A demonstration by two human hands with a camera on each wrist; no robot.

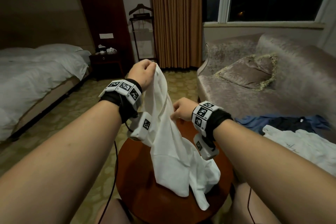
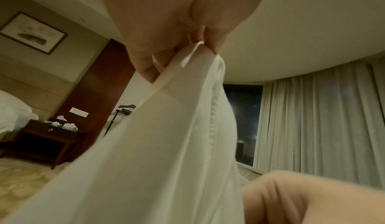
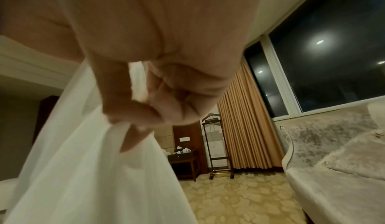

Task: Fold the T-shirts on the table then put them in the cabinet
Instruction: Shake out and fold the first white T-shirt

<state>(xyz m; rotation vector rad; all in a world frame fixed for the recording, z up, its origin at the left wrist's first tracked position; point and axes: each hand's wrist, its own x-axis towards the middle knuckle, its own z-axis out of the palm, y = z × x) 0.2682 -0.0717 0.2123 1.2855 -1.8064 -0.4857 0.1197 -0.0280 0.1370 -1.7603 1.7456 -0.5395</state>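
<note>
While the white T-shirt (image 1: 171, 143) hangs limp above the round table (image 1: 138, 183), its lower end slumped on the glossy red-brown wood, the job looks to be at its very start: the garment is being shaken out and sorted for edges, not yet laid flat. The right hand (image 1: 181, 110) pinches a gather of cloth partway down, thumb against curled fingers (image 3: 133, 112). The left hand (image 1: 143, 72), raised higher and further out, grips the top edge in a closed fist, a doubled hem showing between its fingers (image 2: 214, 40). The fabric is thin, soft and creased, falling in long loose folds, so I would expect it to sag wherever it is not held.

Next, I think, both hands need to find matching corners, shoulders or hem, spread the shirt wide and lower it onto the small tabletop.

To the right, 2 or more garments wait on the velvety grey sofa (image 1: 236, 92): a white one (image 1: 301, 143) and a blue one (image 1: 254, 122) with something darker. No cabinet shows.
</note>
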